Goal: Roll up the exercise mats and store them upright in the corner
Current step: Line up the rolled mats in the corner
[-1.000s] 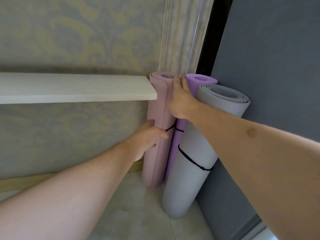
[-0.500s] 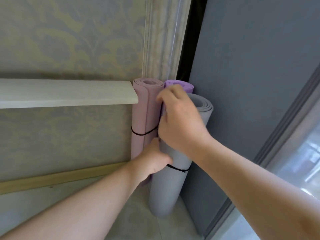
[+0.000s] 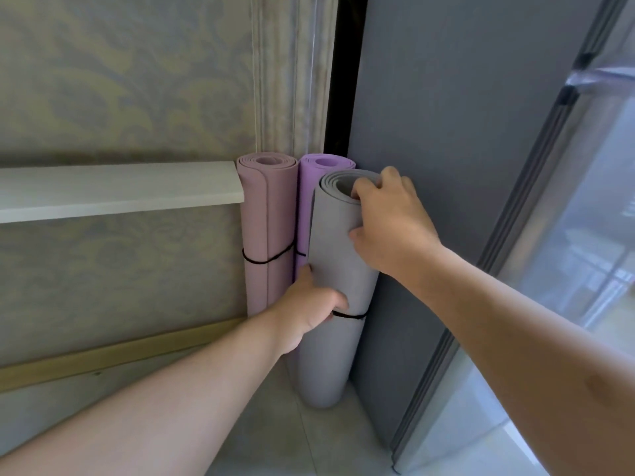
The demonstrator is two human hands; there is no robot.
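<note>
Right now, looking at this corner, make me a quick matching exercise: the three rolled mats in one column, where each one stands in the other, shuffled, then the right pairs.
Things:
1. pink mat
2. purple mat
3. grey mat

Places:
A. in front, gripped by left hand and right hand
B. against the white shelf end
C. in the middle, at the back

Pairs: 1-B, 2-C, 3-A
</note>
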